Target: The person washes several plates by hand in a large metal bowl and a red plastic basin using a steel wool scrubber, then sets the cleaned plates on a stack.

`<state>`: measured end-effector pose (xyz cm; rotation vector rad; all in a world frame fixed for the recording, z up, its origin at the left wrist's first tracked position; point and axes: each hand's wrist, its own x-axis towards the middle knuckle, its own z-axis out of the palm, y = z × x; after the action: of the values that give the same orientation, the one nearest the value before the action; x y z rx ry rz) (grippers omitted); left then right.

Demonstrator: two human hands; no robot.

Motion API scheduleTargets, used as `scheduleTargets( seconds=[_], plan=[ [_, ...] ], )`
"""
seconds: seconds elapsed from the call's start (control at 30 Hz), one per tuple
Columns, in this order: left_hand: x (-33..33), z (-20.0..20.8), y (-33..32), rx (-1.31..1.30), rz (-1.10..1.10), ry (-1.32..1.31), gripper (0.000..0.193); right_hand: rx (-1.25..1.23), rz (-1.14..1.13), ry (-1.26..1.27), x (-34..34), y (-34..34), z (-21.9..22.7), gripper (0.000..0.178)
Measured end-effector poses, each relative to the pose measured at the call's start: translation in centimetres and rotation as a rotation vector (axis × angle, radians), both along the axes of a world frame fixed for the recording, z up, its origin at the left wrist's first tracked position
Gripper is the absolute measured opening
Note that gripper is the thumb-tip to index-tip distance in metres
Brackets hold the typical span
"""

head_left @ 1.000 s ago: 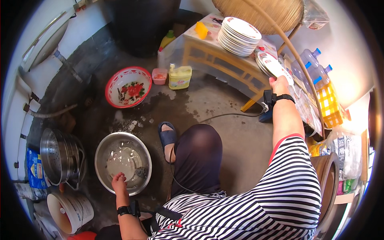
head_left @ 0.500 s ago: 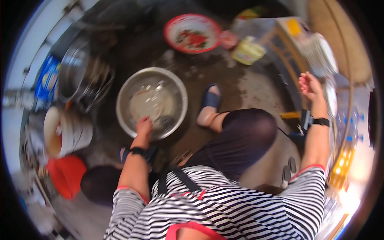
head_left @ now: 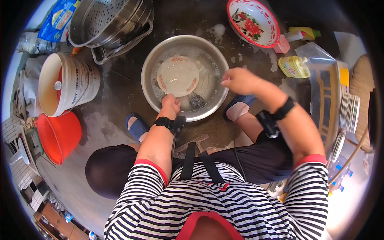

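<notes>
A wide metal basin (head_left: 145,72) of sudsy water stands on the floor in front of me. In it is a round white plate (head_left: 176,74) with orange patterns near its rim. My left hand (head_left: 171,105) closes on the plate's near edge, thumb and fingertips partly hidden. Beside that edge a dark steel-wool scourer (head_left: 196,101) lies in the water, and a second pale round shape shows under the plate's right side. Over the basin's right rim hovers my right hand (head_left: 242,82), fingers curled in with nothing visible in them; whether it touches the rim I cannot tell.
Left of the basin are a steamer pot (head_left: 116,24), a white bucket (head_left: 82,82) and a red bucket (head_left: 64,132). Beyond it sit a red-rimmed enamel bowl (head_left: 272,24) with food scraps and a yellow bottle (head_left: 294,67). Stacked plates (head_left: 350,112) stand at far right.
My right hand has come from beside the stacked plates at the right, where its fingers were apart, to the basin's right rim. My left hand stays at the basin. The view has shifted.
</notes>
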<state>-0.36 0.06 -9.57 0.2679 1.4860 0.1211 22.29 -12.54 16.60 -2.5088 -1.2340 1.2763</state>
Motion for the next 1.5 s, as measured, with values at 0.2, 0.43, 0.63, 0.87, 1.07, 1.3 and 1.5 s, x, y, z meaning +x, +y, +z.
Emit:
scheduleTargets(
  seconds=[0.2,0.43,0.63,0.87,1.07,1.3,1.5],
  plan=[
    [1.8,-0.1,-0.4,-0.015,0.176,0.057,0.033,-0.434,0.088,-0.001,-9.3,4.0,-10.9,0.032],
    [3.3,5.2,0.5,0.219,-0.033,0.383,0.045,-0.194,0.062,-0.275,-13.6,2.2,-17.9,0.033],
    [1.3,-2.3,-1.1,0.51,-0.252,0.566,0.054,-0.203,-0.102,-0.281,-8.0,2.5,-19.6,0.035],
    [2.3,3.1,-1.5,0.41,-0.153,0.388,0.043,0.199,-0.071,-0.442,-5.9,4.3,-17.6,0.035],
    [0.3,3.0,-1.6,0.37,0.205,0.004,0.038,0.332,-0.466,-0.409,-5.6,5.8,-16.8,0.03],
    [-0.6,2.9,-1.4,0.351,0.087,-0.123,0.046,0.268,0.154,-0.516,-6.9,8.0,-19.2,0.031],
    [-0.6,5.5,-0.6,0.137,0.071,-0.338,0.035,0.425,0.193,-0.449,-8.1,11.9,-23.1,0.033]
  ],
)
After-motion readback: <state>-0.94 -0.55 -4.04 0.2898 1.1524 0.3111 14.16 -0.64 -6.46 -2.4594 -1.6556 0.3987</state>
